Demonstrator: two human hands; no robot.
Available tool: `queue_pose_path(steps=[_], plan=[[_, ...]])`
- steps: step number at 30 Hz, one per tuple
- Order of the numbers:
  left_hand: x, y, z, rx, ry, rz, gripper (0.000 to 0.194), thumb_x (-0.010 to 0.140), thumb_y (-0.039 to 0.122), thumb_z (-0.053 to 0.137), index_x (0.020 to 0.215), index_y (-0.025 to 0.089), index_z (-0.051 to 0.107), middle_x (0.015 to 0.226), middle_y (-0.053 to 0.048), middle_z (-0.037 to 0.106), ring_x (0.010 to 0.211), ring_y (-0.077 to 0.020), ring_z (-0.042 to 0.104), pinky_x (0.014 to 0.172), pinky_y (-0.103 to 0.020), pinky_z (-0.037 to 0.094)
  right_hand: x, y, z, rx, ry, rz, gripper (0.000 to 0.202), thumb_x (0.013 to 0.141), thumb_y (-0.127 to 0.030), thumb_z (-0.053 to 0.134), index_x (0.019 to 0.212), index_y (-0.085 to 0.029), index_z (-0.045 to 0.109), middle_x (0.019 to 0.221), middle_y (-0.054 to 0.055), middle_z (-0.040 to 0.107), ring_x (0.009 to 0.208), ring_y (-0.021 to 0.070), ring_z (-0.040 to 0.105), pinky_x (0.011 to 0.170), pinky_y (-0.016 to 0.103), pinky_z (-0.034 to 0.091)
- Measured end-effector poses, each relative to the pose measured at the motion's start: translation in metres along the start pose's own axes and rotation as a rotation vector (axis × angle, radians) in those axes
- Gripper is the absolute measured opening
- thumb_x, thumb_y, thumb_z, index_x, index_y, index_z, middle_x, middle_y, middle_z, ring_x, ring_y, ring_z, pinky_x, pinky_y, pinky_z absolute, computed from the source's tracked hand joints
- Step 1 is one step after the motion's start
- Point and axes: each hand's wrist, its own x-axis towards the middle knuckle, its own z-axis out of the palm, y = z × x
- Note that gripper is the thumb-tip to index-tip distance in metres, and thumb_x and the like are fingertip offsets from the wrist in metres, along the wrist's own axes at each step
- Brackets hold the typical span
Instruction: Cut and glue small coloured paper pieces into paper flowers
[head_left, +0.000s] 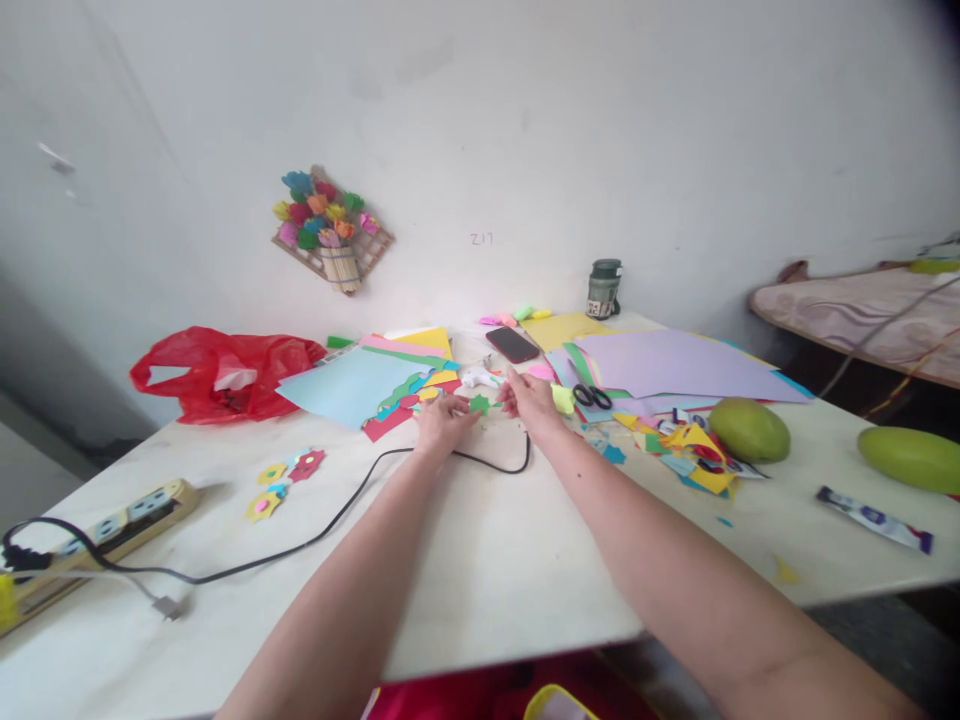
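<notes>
Near the middle of the table, a small green paper cutout [479, 403] with a jagged edge lies between my two hands. My left hand [444, 422] has its fingers closed at the left edge of this cutout. Just to the right of it, my right hand [529, 398] is held with fingers bent together; whatever they pinch is too small to make out. Right behind the hands sits a white glue gun [480, 378], partly hidden. Scalloped paper strips [397, 400] in several colours lie beyond my left hand. Black-handled scissors [592, 397] rest to the right of my right hand.
A black cord [300, 547] crosses the table from a power strip [127, 525]. Finished paper flowers [264, 504] lie left. Behind are a red plastic bag [225, 375], coloured sheets [667, 362] and a phone [512, 345]. Paper scraps [701, 455] and green mangoes [750, 430] occupy the right.
</notes>
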Motion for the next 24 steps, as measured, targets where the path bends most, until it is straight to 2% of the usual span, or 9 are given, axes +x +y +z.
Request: queue_pose_path(steps=[2, 5, 7, 11, 14, 18, 21, 24], plan=[[-0.0014, 0.0011, -0.0022, -0.210, -0.046, -0.066, 0.028, 0.057, 0.036, 0.075, 0.059, 0.019, 0.053, 0.064, 0.000, 0.060, 0.078, -0.0205, 0.059, 0.067, -0.028, 0.040, 0.0006, -0.0010, -0.0001, 0.026, 0.014, 0.005, 0.031, 0.077, -0.043, 0.061, 0.063, -0.016, 0.056, 0.053, 0.000, 0.059, 0.038, 0.0059, 0.048, 0.034, 0.017, 0.036], [-0.0035, 0.0026, -0.0031, -0.465, -0.118, -0.095, 0.034, 0.054, 0.037, 0.078, 0.060, 0.018, 0.050, 0.055, 0.002, 0.057, 0.065, -0.0147, 0.058, 0.055, -0.022, 0.036, 0.0028, -0.0002, 0.0000, 0.029, 0.043, 0.003, 0.024, 0.067, -0.036, 0.072, 0.071, -0.016, 0.060, 0.057, -0.002, 0.062, 0.042, 0.0067, 0.052, 0.035, 0.016, 0.038], [-0.0041, 0.0032, -0.0029, -0.560, -0.147, -0.099, 0.036, 0.052, 0.035, 0.079, 0.062, 0.018, 0.050, 0.059, 0.001, 0.062, 0.061, -0.0120, 0.058, 0.054, -0.021, 0.037, 0.0031, 0.0004, 0.0003, 0.045, 0.046, -0.003, 0.025, 0.066, -0.038, 0.072, 0.072, -0.016, 0.060, 0.058, -0.001, 0.063, 0.043, 0.0074, 0.054, 0.036, 0.016, 0.038], [-0.0043, 0.0037, -0.0036, -0.627, -0.176, -0.136, 0.038, 0.053, 0.035, 0.081, 0.065, 0.017, 0.049, 0.064, -0.002, 0.067, 0.054, -0.0100, 0.058, 0.051, -0.021, 0.040, -0.0002, -0.0024, 0.0012, 0.097, 0.017, 0.004, 0.034, 0.076, -0.048, 0.061, 0.066, -0.015, 0.058, 0.054, 0.001, 0.062, 0.038, 0.0070, 0.050, 0.033, 0.017, 0.036], [-0.0044, 0.0035, -0.0054, -0.650, -0.180, -0.174, 0.040, 0.053, 0.036, 0.081, 0.067, 0.016, 0.050, 0.064, -0.004, 0.069, 0.048, -0.0089, 0.056, 0.050, -0.021, 0.041, -0.0028, -0.0064, 0.0025, 0.096, -0.001, 0.032, 0.027, 0.074, -0.040, 0.065, 0.066, -0.015, 0.058, 0.053, 0.000, 0.062, 0.037, 0.0061, 0.049, 0.033, 0.016, 0.034], [-0.0042, 0.0022, -0.0078, -0.701, -0.192, -0.192, 0.038, 0.054, 0.035, 0.081, 0.068, 0.016, 0.051, 0.066, -0.005, 0.070, 0.049, -0.0090, 0.059, 0.050, -0.020, 0.044, -0.0035, -0.0094, 0.0039, 0.080, -0.007, 0.061, 0.017, 0.067, -0.026, 0.073, 0.074, -0.016, 0.061, 0.057, -0.001, 0.064, 0.041, 0.0067, 0.053, 0.036, 0.016, 0.038], [-0.0037, 0.0008, -0.0088, -0.735, -0.210, -0.209, 0.036, 0.055, 0.032, 0.080, 0.070, 0.015, 0.052, 0.069, -0.006, 0.071, 0.054, -0.0115, 0.063, 0.053, -0.021, 0.047, -0.0033, -0.0086, 0.0035, 0.108, 0.011, 0.063, 0.013, 0.073, -0.027, 0.068, 0.076, -0.015, 0.062, 0.057, 0.000, 0.064, 0.042, 0.0073, 0.054, 0.036, 0.016, 0.039], [-0.0036, -0.0002, -0.0095, -0.771, -0.227, -0.222, 0.033, 0.057, 0.029, 0.078, 0.073, 0.016, 0.053, 0.071, -0.006, 0.071, 0.058, -0.0133, 0.065, 0.056, -0.022, 0.049, -0.0019, -0.0053, 0.0018, 0.121, 0.010, 0.051, 0.021, 0.079, -0.036, 0.062, 0.073, -0.015, 0.061, 0.051, 0.000, 0.060, 0.039, 0.0083, 0.051, 0.034, 0.018, 0.039]])
